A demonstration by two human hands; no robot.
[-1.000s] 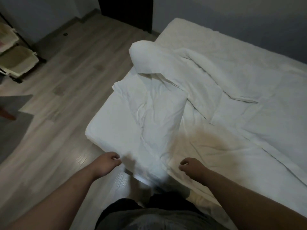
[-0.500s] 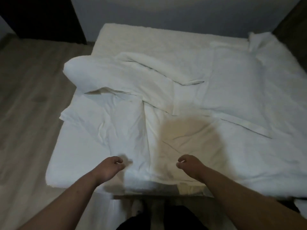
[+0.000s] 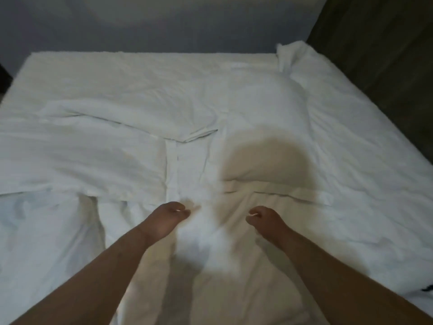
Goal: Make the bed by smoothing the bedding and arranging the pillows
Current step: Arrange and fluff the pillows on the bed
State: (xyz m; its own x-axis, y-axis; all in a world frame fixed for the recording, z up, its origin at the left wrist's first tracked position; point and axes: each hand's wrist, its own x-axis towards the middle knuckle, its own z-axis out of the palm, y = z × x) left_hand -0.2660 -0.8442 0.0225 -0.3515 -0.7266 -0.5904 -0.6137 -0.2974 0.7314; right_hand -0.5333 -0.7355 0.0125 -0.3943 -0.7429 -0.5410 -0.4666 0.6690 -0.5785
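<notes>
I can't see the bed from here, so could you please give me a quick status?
Both hands, left and right, shut on duvet. Duvet rumpled, folded over. Pillow uncovered. Nothing in the way.

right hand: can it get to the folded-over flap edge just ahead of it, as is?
Probably yes. The right hand hovers curled over the white bedding, and the folded flap edge lies just beyond its knuckles with nothing between them. The left hand is off to the side, not crossing that path.
</notes>
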